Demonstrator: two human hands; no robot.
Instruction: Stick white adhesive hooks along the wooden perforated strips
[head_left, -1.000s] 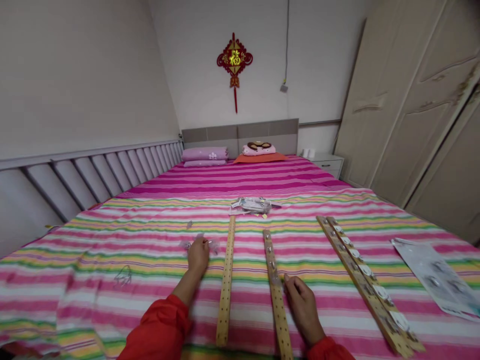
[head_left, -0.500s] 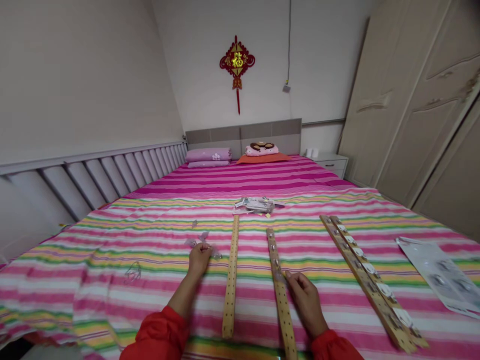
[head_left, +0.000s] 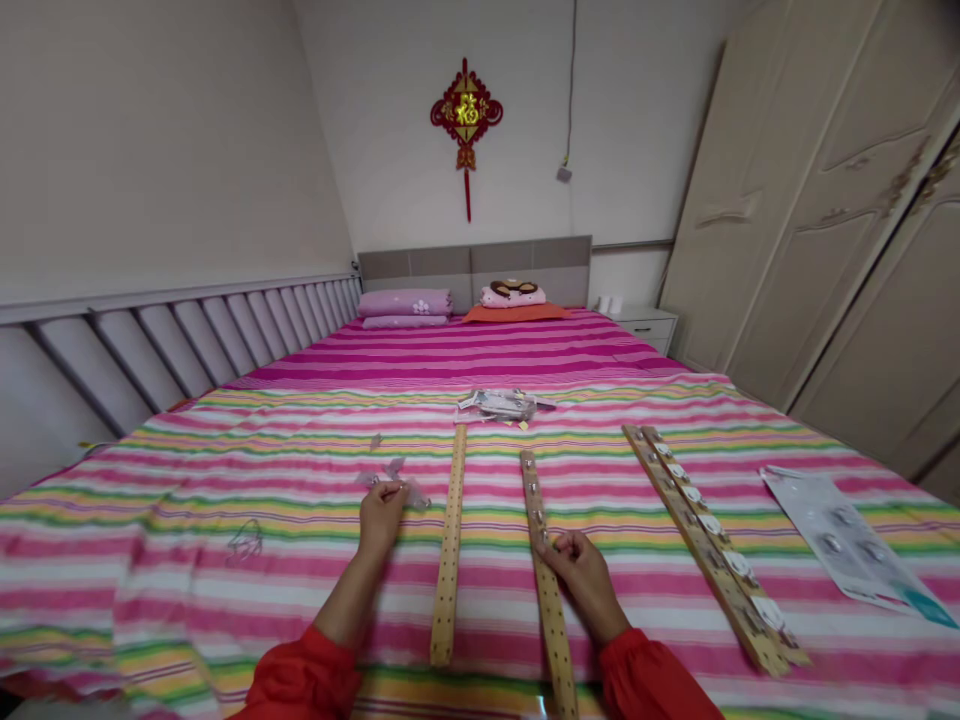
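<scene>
My left hand (head_left: pixel 381 520) is closed in a pinch beside several small clear plastic packets (head_left: pixel 415 495) on the striped sheet; whatever sits between its fingertips is too small to make out. My right hand (head_left: pixel 585 575) bends over a perforated wooden strip (head_left: pixel 551 610), its thumb and forefinger together at the strip's upper half. Small shiny metal pieces (head_left: pixel 533 488) sit along that strip's far end, just beyond the fingertips. Between the hands lies a second perforated wooden strip (head_left: pixel 448 560) with bare holes.
At right, two wooden strips (head_left: pixel 690 525) lie side by side, bearing metal pieces and white round parts. Farther right is a clear package (head_left: pixel 844 540). A plastic bag (head_left: pixel 499 405) lies beyond the middle strips. Left, a thin clear or wiry item (head_left: pixel 246 540) rests on the bed sheet (head_left: pixel 315 440).
My right fingertips have come in onto the wooden strip from its right edge. My left hand stays by the packets. The whole view has shifted slightly.
</scene>
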